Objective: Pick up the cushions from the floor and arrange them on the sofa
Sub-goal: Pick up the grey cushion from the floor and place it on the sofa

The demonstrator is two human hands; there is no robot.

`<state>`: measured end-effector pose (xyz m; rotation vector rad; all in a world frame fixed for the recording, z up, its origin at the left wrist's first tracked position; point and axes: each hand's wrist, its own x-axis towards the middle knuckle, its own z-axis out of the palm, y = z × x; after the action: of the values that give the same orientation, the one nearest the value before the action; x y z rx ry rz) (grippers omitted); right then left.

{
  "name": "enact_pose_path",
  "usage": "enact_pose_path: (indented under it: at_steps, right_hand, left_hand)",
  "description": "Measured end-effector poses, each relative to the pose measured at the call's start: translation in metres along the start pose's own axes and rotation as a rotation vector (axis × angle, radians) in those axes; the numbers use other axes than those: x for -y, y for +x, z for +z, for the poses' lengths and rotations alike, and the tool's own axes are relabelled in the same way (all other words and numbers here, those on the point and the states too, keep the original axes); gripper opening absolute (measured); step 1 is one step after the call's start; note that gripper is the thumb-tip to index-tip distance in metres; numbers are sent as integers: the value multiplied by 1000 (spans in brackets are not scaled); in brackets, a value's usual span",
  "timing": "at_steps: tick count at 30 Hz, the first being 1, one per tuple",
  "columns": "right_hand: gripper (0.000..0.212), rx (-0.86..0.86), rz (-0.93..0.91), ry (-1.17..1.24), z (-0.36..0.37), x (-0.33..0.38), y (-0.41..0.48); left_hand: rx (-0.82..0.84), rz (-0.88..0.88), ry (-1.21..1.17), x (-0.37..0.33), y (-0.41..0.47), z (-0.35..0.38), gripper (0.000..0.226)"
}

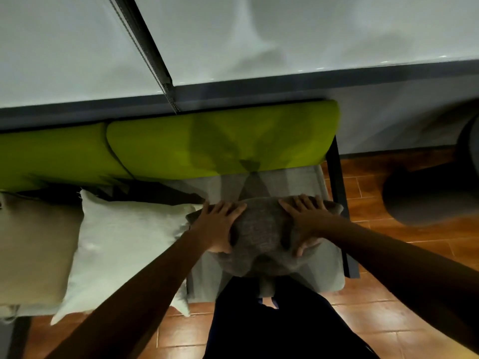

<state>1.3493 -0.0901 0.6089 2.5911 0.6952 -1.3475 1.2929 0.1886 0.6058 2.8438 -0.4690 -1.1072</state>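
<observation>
A dark grey cushion (261, 237) lies on the sofa's light grey seat (293, 182), at its right end. My left hand (219, 224) grips the cushion's left side, fingers spread on top and thumb underneath. My right hand (304, 218) holds its right side the same way. A white cushion (121, 242) lies flat on the seat just left of it, touching its corner. Further left rests a beige cushion (33, 244). The sofa's green back pads (220, 143) run along behind them.
A dark metal sofa frame post (339, 187) stands at the right end. A round dark grey pouf (427, 193) sits on the brown tiled floor (388, 320) to the right. A white roller blind with a bead chain (145, 60) hangs behind the sofa. My dark trousers fill the bottom middle.
</observation>
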Motion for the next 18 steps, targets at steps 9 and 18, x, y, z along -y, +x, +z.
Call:
enact_pose_path:
  at_steps: [9, 18]
  right_hand:
    - [119, -156, -18, 100, 12, -12, 27]
    - [93, -334, -7, 217, -21, -63, 16]
  left_hand:
    - [-31, -44, -16, -29, 37, 0, 119]
    - [-170, -31, -67, -37, 67, -59, 86]
